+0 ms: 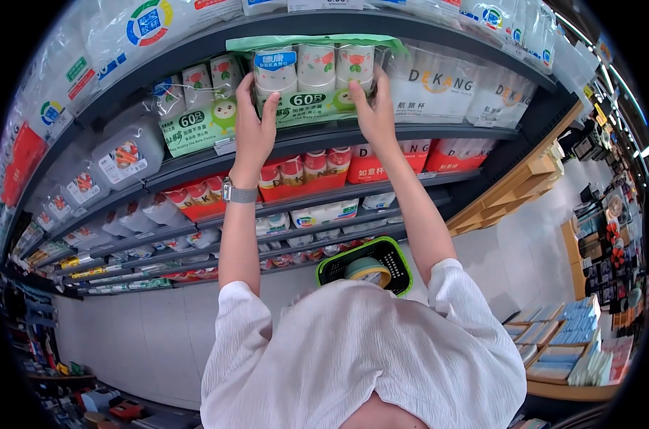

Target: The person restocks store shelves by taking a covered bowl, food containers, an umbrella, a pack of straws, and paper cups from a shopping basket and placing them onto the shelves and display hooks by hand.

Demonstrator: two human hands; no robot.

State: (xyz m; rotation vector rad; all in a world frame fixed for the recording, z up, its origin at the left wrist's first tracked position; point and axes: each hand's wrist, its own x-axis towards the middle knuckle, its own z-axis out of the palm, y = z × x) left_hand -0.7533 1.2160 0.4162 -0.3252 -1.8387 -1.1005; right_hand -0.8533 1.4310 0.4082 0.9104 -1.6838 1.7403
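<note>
Both of my hands hold a green-and-clear pack of paper cups [316, 75] marked 60, one at each side, at an upper shelf. My left hand [259, 129] is on its left side, the thumb over the front; a watch [238, 191] is on that wrist. On the right side, my right hand [373, 111] presses its thumb on the front. A similar green pack [199, 118] stands to the left, and clear DEKANG cup packs [433, 86] stand to the right.
Red cup packs [389, 161] fill the shelf below. A black basket with a green rim [404, 266] stands on the floor below, with a round item inside. A wooden shelf end [510, 179] is at the right; display tables [568, 390] stand at the lower right.
</note>
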